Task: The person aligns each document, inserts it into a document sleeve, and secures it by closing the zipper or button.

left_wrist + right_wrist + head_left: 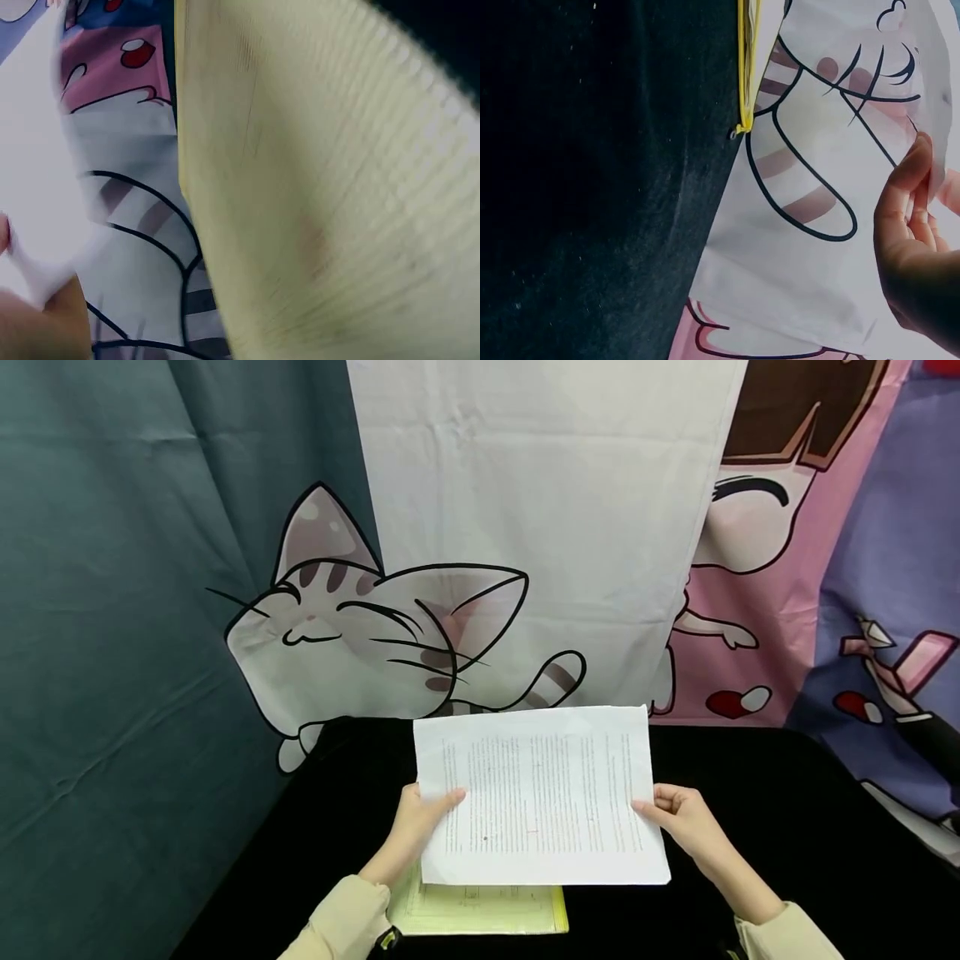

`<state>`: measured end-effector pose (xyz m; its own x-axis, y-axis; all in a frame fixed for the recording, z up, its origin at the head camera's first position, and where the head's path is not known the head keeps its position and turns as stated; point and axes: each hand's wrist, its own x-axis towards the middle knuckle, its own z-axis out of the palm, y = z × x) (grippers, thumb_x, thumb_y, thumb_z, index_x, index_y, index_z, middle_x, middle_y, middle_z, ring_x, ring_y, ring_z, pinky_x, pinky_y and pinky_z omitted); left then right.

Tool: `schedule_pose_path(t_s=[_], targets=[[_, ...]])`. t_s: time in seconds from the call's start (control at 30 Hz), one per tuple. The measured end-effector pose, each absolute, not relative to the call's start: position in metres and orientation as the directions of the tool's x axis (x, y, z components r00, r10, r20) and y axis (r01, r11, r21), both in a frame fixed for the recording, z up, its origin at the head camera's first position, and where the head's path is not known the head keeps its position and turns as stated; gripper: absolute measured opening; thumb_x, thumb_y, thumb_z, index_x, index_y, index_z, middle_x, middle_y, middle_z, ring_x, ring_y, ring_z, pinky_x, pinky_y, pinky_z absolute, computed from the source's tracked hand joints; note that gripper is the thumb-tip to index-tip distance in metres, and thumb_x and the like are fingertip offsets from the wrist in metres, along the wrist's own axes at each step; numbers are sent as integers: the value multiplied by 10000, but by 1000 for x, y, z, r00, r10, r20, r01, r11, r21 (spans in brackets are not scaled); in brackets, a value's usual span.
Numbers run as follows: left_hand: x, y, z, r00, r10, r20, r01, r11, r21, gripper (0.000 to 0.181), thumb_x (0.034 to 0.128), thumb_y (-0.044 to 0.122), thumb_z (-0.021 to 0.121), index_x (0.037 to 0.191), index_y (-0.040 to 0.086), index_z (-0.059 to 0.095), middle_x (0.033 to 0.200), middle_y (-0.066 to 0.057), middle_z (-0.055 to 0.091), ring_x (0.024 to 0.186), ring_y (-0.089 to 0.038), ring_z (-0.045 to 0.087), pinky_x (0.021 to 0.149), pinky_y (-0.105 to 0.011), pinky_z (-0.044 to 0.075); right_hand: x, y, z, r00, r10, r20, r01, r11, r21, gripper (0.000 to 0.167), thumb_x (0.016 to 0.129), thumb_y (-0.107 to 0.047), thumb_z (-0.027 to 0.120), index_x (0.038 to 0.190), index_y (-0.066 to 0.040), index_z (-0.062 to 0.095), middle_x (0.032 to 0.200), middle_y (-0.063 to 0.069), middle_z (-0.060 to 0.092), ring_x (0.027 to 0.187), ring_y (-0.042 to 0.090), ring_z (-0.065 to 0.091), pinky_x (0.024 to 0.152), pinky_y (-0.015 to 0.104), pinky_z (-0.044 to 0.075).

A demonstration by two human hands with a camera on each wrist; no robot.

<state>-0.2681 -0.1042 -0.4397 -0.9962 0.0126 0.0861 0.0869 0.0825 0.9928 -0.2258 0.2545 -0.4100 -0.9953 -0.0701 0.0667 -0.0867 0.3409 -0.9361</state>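
Observation:
A white sheet of paper point(536, 793) with rows of printed text, turned sideways, is held up between both hands. My left hand point(423, 818) grips its left edge, thumb on the front. At the right edge my right hand point(686, 818) pinches the sheet between thumb and fingers, as the right wrist view also shows at the hand point(919, 225). Below the paper lies a pale yellow zip file pouch point(487, 914) with a bright yellow edge, partly hidden by the sheet. In the left wrist view the pouch point(315, 165) fills much of the picture, its surface finely ribbed.
A black cloth point(735, 827) covers the table under the hands. Behind it hangs a curtain point(562, 510) printed with a cartoon cat and a figure. Another dark green-blue curtain part point(112, 610) hangs on the left.

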Motion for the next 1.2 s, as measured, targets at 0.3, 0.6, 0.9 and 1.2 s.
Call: schedule_pose_path(t_s=[0.3, 0.6, 0.9, 1.2], targets=[[-276, -89, -430, -966, -161, 200, 192, 67, 979, 618, 867, 171, 685, 1383, -2, 393, 1156, -238, 609, 766, -105, 638, 680, -205, 555, -226, 246, -420, -960, 219, 172, -130, 193, -973, 240, 917, -78, 598, 1087, 91, 587, 725, -198, 668, 670, -24, 630, 615, 146, 520], [-270, -42, -416, -998, -32, 61, 65, -150, 987, 685, 925, 260, 596, 1444, 1, 232, 1335, -215, 464, 1109, -238, 545, 956, -412, 483, -216, 209, -428, -947, 320, -18, -92, -325, -941, 287, 922, -9, 558, 840, -274, 632, 744, -149, 691, 702, -26, 643, 645, 121, 518], [-259, -2, -395, -1000, -30, -1, 10, -353, 935, 371, 951, 230, 556, 1276, 64, 495, 1151, -49, 664, 927, -96, 676, 832, -245, 550, -201, 168, -419, -971, 203, -126, 27, -430, -902, 226, 954, -16, 500, 1043, -222, 528, 887, -174, 667, 844, -19, 639, 783, 130, 518], [-255, -6, -400, -984, -175, 40, 104, -376, 921, 325, 942, 113, 553, 1262, 61, 527, 1201, -75, 644, 1022, -157, 661, 886, -275, 537, -195, 162, -416, -978, 175, -114, 28, -430, -902, 227, 921, -4, 552, 1068, -176, 526, 900, -148, 668, 859, -7, 643, 818, 136, 519]])
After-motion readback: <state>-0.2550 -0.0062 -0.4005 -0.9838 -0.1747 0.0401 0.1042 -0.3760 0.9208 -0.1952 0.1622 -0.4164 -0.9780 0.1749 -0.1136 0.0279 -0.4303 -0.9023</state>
